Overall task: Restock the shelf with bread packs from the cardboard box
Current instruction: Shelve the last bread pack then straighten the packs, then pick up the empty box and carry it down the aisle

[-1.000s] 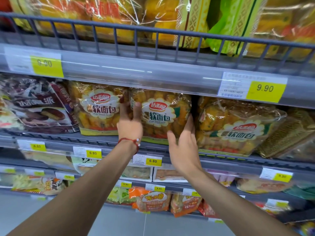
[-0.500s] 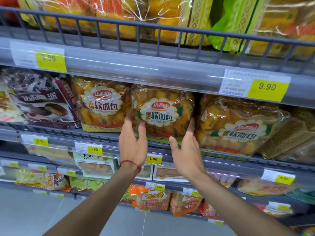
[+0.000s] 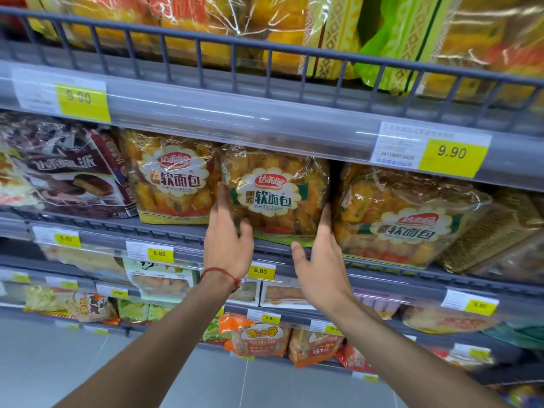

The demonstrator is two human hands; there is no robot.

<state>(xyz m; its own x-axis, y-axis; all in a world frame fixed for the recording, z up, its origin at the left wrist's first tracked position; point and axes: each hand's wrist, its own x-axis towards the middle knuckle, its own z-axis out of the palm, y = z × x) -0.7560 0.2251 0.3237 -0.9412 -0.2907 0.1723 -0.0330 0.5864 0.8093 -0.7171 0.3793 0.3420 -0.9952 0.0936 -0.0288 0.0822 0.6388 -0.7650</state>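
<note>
Grey shelf (image 3: 164, 228) front carries the middle bread pack (image 3: 275, 195), tight between neighbours (image 3: 173, 178). Fingers straight, the left hand (image 3: 228, 242) and right hand (image 3: 322, 260) flank its lower sides, seemingly touching it.

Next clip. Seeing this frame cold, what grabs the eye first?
Two bare hands reach up at mid-frame: the left hand, with a red string at its wrist, and the right hand flank a bread pack standing on the shelf, fingers straight along its sides. Next the eye goes to the yellow 9.90 price tag on the rail at upper right, and to the bright green bag above it.
</note>
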